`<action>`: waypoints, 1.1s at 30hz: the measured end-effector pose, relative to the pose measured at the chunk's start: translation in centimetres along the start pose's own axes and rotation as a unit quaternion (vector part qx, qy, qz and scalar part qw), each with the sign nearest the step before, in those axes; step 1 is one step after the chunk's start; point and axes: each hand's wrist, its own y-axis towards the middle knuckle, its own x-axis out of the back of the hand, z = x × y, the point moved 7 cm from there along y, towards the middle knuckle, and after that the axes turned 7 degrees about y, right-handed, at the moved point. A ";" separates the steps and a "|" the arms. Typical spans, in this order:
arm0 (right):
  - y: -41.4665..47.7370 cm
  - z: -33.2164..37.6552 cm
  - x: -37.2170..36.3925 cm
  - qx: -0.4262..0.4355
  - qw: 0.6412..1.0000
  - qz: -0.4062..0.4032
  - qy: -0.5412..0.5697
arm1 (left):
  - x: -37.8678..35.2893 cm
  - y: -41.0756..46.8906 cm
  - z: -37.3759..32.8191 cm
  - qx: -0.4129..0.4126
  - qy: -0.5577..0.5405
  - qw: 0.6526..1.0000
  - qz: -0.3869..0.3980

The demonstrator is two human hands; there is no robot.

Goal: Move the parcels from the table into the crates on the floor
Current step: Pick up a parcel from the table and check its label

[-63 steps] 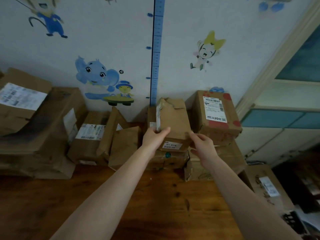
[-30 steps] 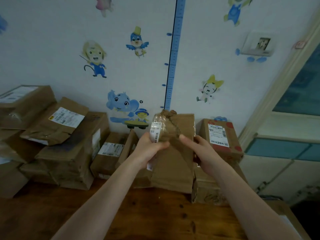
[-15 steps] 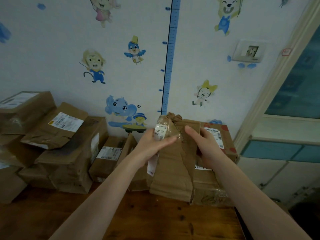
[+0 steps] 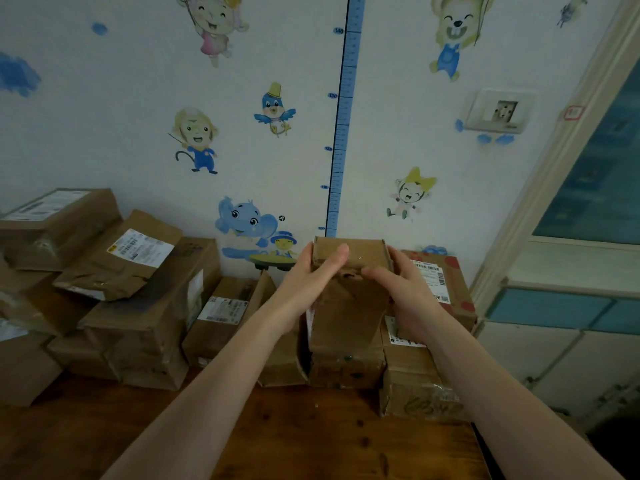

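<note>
I hold a worn brown cardboard parcel (image 4: 349,306) up in front of me, above the other boxes at the back of the wooden table (image 4: 311,441). My left hand (image 4: 308,282) grips its upper left side, fingers laid across the top face. On the upper right side, my right hand (image 4: 405,296) grips it, thumb on the front. The parcel stands upright, its top flap creased. No crates are in view.
Several brown parcels are piled along the wall: a stack at the left (image 4: 104,289), a labelled box (image 4: 221,313) in the middle, a red-spotted box (image 4: 443,289) and a lower box (image 4: 415,386) at the right. A door frame (image 4: 554,168) stands at the right.
Both hands have lifted the parcel off the pile and turned it, so a plain face now shows. My view has tilted upward toward the wall.
</note>
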 end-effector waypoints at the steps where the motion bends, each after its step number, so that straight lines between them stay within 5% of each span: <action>1: 0.0 0.0 -0.1 0.006 1.000 0.007 0.000 | 0.0 0.1 0.1 0.004 -0.007 1.000 -0.008; 13: 0.4 1.3 0.0 0.075 0.997 -0.026 -0.006 | 0.6 0.2 0.9 -0.038 -0.028 0.993 -0.109; 20: -0.1 1.4 -1.0 0.125 0.985 -0.016 -0.115 | 1.6 -0.2 0.3 -0.083 0.083 0.973 -0.201; 26: 0.0 1.4 -1.0 0.079 0.991 0.017 -0.109 | 1.1 0.0 0.7 -0.059 0.043 0.987 -0.143; 33: 0.1 2.0 -0.3 0.133 0.982 -0.025 -0.135 | 2.1 0.2 0.0 -0.086 0.081 0.974 -0.191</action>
